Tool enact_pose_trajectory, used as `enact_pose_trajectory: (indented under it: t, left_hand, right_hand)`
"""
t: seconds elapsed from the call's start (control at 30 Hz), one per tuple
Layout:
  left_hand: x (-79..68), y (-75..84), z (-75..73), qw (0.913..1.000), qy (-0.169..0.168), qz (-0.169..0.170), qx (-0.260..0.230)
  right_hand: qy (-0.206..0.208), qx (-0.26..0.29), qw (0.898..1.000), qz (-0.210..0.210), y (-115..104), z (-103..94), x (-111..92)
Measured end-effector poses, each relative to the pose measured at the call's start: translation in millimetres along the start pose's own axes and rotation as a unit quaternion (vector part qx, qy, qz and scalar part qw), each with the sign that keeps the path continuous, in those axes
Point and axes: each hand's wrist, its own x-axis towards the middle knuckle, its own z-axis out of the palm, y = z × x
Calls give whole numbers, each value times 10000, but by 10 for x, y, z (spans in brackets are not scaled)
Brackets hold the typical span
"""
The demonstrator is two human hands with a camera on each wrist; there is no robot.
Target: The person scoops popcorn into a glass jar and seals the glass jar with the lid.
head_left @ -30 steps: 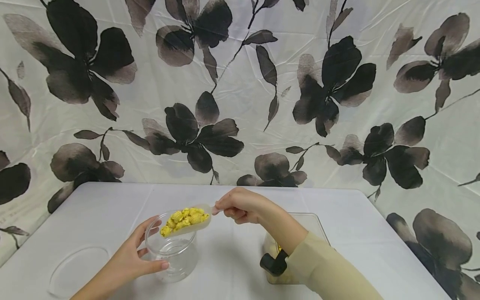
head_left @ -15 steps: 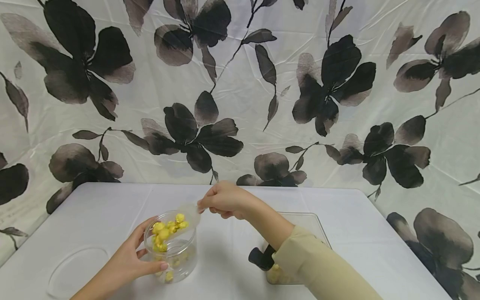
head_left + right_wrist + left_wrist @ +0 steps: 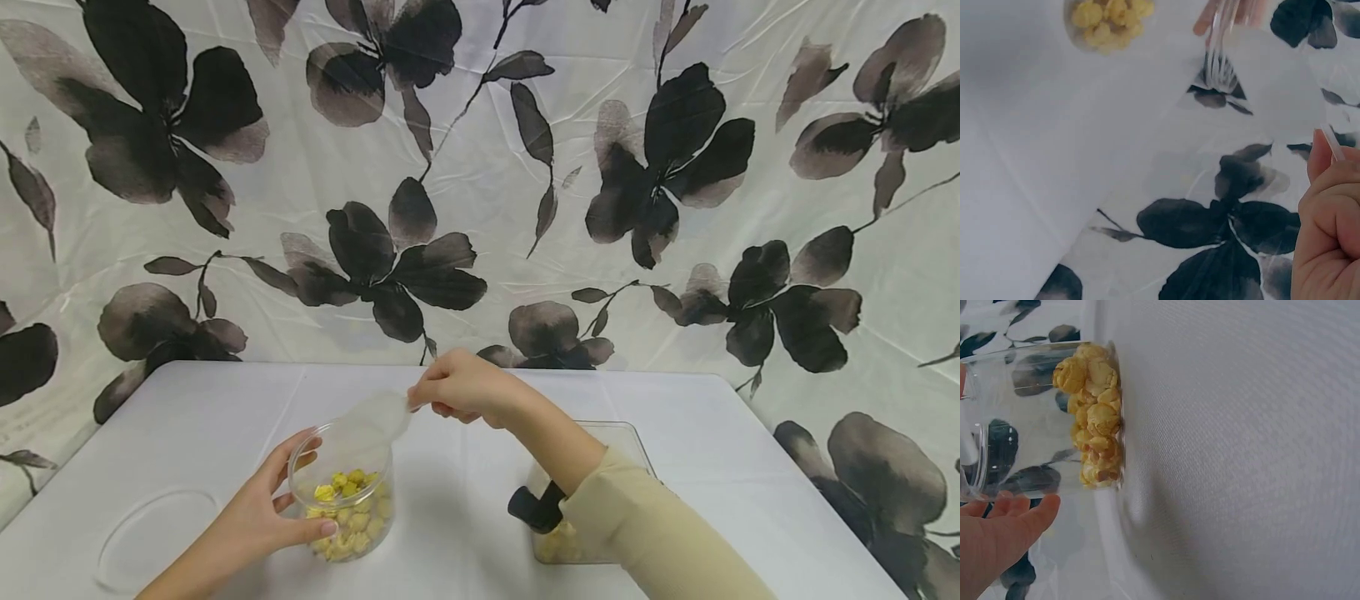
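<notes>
A clear round jar stands on the white table with yellow popcorn in its bottom part. My left hand grips the jar from the left, thumb at the front and fingers round the far side. Over the jar's rim, a translucent white scoop is tipped downward, with no popcorn showing in it. My right hand pinches the scoop's thin handle between thumb and fingertips, to the right of the jar and higher than its rim.
A clear round lid lies flat left of the jar. To the right, a clear rectangular container with more popcorn sits partly hidden under my right forearm. Behind the white table hangs a floral cloth.
The popcorn has gone from the scoop into the jar. My right hand moved left while tipping the scoop, then slightly back right and up. My left hand keeps its hold on the jar.
</notes>
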Motion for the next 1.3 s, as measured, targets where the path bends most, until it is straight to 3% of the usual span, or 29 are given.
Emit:
enact_pose_trajectory:
  t: [0.23,0.5,0.73,0.93,1.3]
  left_hand:
    - [12,11,-8,10000,-32,-82,41]
    - [-6,-28,25,9998,9,122,134]
    - [1,-4,0,9999,-90,-59,32]
    - [-22,9,-39,9999,-101,24,27]
    - [-79,123,-167,9988,297,250,303]
  right_hand:
    - [-72,402,9992,-28,54,-203,-115]
    - [-112,860,9962,59,183,-437,-262]
    - [-330,806,9961,-99,257,-629,-399]
    - [-421,786,9958,-213,326,-775,-501]
    - [-450,871,9949,-235,491,-1043,-699]
